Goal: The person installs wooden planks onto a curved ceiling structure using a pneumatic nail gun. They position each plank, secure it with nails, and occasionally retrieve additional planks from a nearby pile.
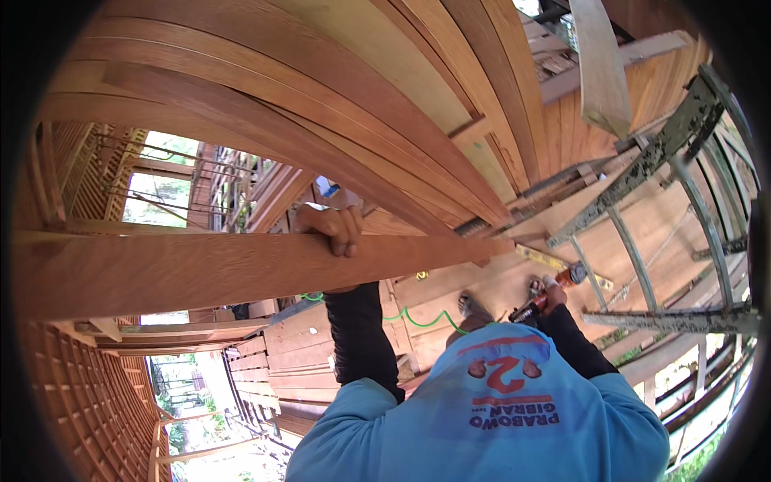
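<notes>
My left hand (337,229) grips a long reddish-brown plank (161,269) from above, fingers curled over its upper edge; the plank runs from the far left to the middle of the view. Lower on the right, my right hand (552,296) is closed on an orange-and-black nail gun (530,308), held apart from the plank. A green coiled hose (426,320) runs toward the tool. Behind the tool lies a yellow spirit level (546,259). Long curved wooden boards (321,88) fill the upper view beyond my left hand.
A weathered metal ladder (707,309) stands at my right. My sandaled feet rest on a plywood platform (658,233). Wooden lattice (80,394) and timber framing are at the left, with daylight through the openings. A pale board (598,72) hangs at upper right.
</notes>
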Action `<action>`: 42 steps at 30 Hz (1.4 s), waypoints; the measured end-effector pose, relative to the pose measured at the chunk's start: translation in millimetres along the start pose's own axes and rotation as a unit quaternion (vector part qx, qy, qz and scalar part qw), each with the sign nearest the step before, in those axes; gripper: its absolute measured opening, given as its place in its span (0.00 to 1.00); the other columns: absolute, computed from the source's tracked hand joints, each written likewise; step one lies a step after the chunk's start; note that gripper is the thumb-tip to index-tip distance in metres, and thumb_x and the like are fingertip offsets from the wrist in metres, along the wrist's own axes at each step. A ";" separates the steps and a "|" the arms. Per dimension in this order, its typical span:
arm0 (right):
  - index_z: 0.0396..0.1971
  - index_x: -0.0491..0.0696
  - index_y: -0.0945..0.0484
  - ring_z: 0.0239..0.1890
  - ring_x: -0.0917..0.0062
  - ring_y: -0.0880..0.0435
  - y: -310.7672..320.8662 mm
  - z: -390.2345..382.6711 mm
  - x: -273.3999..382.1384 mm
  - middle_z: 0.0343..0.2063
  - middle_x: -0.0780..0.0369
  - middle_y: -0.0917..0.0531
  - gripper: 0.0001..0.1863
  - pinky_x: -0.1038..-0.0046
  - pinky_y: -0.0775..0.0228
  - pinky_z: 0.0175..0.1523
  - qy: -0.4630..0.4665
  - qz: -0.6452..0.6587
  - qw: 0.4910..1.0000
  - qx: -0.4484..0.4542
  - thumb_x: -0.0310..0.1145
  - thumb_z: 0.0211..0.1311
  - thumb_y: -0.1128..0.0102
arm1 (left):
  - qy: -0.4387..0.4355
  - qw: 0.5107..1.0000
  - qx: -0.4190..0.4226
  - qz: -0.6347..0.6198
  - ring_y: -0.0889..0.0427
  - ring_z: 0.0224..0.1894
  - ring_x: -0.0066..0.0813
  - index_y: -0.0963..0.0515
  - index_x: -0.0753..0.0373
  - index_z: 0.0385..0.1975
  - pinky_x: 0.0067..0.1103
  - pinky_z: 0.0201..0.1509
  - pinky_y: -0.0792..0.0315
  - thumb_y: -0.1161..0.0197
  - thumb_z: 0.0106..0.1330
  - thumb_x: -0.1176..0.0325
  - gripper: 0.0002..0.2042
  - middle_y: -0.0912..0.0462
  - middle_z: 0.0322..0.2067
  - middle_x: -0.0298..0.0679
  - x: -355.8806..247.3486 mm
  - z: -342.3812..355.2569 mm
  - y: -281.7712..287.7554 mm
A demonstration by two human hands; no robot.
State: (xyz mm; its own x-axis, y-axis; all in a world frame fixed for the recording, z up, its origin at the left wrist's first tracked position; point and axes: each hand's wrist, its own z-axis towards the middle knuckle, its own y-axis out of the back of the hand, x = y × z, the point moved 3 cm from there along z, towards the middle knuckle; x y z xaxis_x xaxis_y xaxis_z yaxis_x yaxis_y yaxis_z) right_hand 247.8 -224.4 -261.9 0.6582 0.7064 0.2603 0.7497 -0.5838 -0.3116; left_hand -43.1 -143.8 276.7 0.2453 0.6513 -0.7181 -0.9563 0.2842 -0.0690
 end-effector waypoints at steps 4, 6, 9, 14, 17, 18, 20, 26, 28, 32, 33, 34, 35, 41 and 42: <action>0.27 0.49 0.31 0.16 0.73 0.24 -9.0 -19.9 3.8 0.17 0.64 0.26 0.07 0.69 0.29 0.20 -0.033 -0.027 0.998 -0.040 0.34 0.61 0.45 | -0.010 0.990 -0.131 0.045 0.35 0.14 0.25 0.29 0.64 0.37 0.20 0.18 0.42 0.61 0.66 0.37 0.31 0.34 0.15 0.35 -7.4 -13.2 10.1; 0.27 0.50 0.32 0.16 0.73 0.27 19.5 62.5 -13.0 0.15 0.64 0.28 0.09 0.71 0.32 0.20 0.033 -0.005 0.997 0.077 0.38 0.63 0.48 | -0.004 0.983 -0.178 0.041 0.35 0.14 0.24 0.29 0.65 0.38 0.20 0.18 0.41 0.60 0.64 0.35 0.33 0.34 0.15 0.35 2.4 6.5 4.4; 0.29 0.49 0.29 0.18 0.72 0.28 15.5 71.5 -26.4 0.16 0.63 0.28 0.11 0.72 0.34 0.21 0.009 -0.026 0.993 0.116 0.41 0.62 0.49 | 0.007 0.962 -0.265 0.066 0.35 0.15 0.23 0.29 0.67 0.40 0.19 0.19 0.40 0.59 0.62 0.31 0.36 0.35 0.16 0.35 -0.6 -0.7 8.3; 0.29 0.44 0.27 0.19 0.69 0.25 -6.6 -2.6 -1.2 0.20 0.60 0.25 0.14 0.66 0.32 0.23 0.006 -0.068 0.997 -0.032 0.39 0.53 0.39 | -0.049 0.948 -0.310 0.061 0.35 0.18 0.24 0.31 0.70 0.48 0.18 0.20 0.39 0.63 0.57 0.24 0.46 0.34 0.21 0.38 6.7 -13.4 20.9; 0.28 0.44 0.28 0.18 0.69 0.27 -12.3 -8.0 8.6 0.20 0.60 0.26 0.13 0.65 0.34 0.22 -0.008 -0.074 0.997 -0.032 0.39 0.53 0.40 | -0.038 0.936 -0.325 0.127 0.34 0.20 0.23 0.34 0.70 0.53 0.18 0.21 0.36 0.60 0.51 0.21 0.51 0.32 0.25 0.36 0.9 -0.6 7.1; 0.28 0.44 0.28 0.18 0.69 0.27 -13.6 -7.2 9.0 0.20 0.60 0.26 0.13 0.65 0.34 0.22 -0.015 -0.077 0.996 -0.036 0.39 0.53 0.40 | -0.042 0.932 -0.333 0.138 0.34 0.20 0.23 0.34 0.70 0.54 0.18 0.22 0.36 0.59 0.51 0.21 0.51 0.32 0.26 0.36 -0.2 2.1 4.6; 0.27 0.44 0.29 0.17 0.69 0.27 -11.2 1.4 7.9 0.20 0.60 0.26 0.13 0.64 0.35 0.21 -0.018 -0.060 0.997 -0.054 0.39 0.53 0.39 | -0.068 0.927 -0.333 0.155 0.34 0.24 0.21 0.34 0.71 0.53 0.16 0.22 0.38 0.58 0.53 0.22 0.49 0.32 0.25 0.36 3.3 6.6 -0.6; 0.29 0.44 0.29 0.18 0.69 0.26 -9.2 9.9 4.8 0.20 0.60 0.27 0.14 0.64 0.34 0.22 -0.007 -0.015 0.999 -0.051 0.38 0.54 0.38 | -0.060 0.916 -0.313 0.241 0.34 0.26 0.19 0.30 0.68 0.47 0.16 0.27 0.37 0.45 0.57 0.32 0.38 0.30 0.26 0.33 13.2 8.3 -3.6; 0.30 0.44 0.29 0.18 0.69 0.26 -14.0 5.4 5.2 0.20 0.60 0.27 0.14 0.65 0.33 0.22 -0.003 -0.037 0.998 -0.058 0.38 0.54 0.38 | -0.052 0.906 -0.328 0.262 0.31 0.29 0.18 0.29 0.67 0.45 0.16 0.32 0.34 0.39 0.59 0.41 0.31 0.28 0.28 0.32 16.2 5.1 -5.2; 0.29 0.44 0.30 0.15 0.69 0.28 -16.8 -3.5 5.7 0.19 0.60 0.28 0.12 0.65 0.33 0.19 -0.015 -0.031 0.998 -0.054 0.36 0.55 0.39 | -0.022 0.900 -0.364 0.239 0.26 0.37 0.18 0.26 0.66 0.43 0.19 0.44 0.32 0.35 0.63 0.59 0.18 0.23 0.36 0.33 32.1 -5.9 4.9; 0.29 0.44 0.30 0.15 0.69 0.28 -17.0 -1.6 4.9 0.19 0.60 0.28 0.12 0.65 0.33 0.19 -0.011 -0.027 0.998 -0.054 0.36 0.55 0.39 | -0.016 0.901 -0.369 0.227 0.25 0.39 0.19 0.26 0.66 0.43 0.20 0.47 0.32 0.36 0.63 0.63 0.15 0.22 0.38 0.33 33.3 -0.9 -0.1; 0.29 0.43 0.30 0.14 0.69 0.28 -16.0 6.5 5.2 0.19 0.60 0.29 0.12 0.65 0.33 0.18 -0.003 -0.017 0.998 -0.053 0.35 0.55 0.39 | -0.013 0.901 -0.366 0.235 0.27 0.36 0.17 0.26 0.66 0.42 0.18 0.44 0.34 0.36 0.64 0.63 0.14 0.23 0.35 0.31 34.6 9.9 -7.2; 0.29 0.43 0.30 0.14 0.68 0.29 -16.3 11.2 6.2 0.18 0.59 0.29 0.12 0.65 0.33 0.18 0.003 -0.011 0.999 -0.051 0.35 0.55 0.39 | -0.011 0.899 -0.364 0.245 0.30 0.33 0.15 0.26 0.65 0.40 0.16 0.40 0.35 0.35 0.64 0.63 0.13 0.24 0.32 0.29 34.4 19.9 -12.5; 0.37 0.46 0.33 0.15 0.68 0.29 -11.9 25.8 -0.3 0.21 0.60 0.30 0.13 0.64 0.35 0.16 -0.014 -0.006 1.000 -0.024 0.34 0.56 0.41 | 0.017 0.888 -0.347 0.301 0.30 0.34 0.16 0.27 0.66 0.43 0.15 0.40 0.35 0.36 0.64 0.63 0.15 0.23 0.34 0.32 34.9 40.5 -15.5; 0.37 0.46 0.33 0.14 0.68 0.29 -9.2 30.1 -0.9 0.21 0.60 0.30 0.13 0.64 0.35 0.16 -0.015 -0.013 0.999 -0.032 0.34 0.56 0.41 | 0.014 0.886 -0.347 0.306 0.29 0.35 0.17 0.28 0.67 0.45 0.15 0.41 0.35 0.36 0.64 0.63 0.16 0.23 0.35 0.33 36.0 43.4 -15.0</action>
State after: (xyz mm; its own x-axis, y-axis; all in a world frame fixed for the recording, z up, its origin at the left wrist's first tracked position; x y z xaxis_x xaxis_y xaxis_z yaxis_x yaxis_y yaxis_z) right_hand 238.3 -207.6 -286.7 0.6368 0.7326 0.2402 0.7700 -0.5885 -0.2466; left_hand -13.1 -94.1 281.9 -0.3482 0.5138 -0.7840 -0.7790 -0.6238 -0.0628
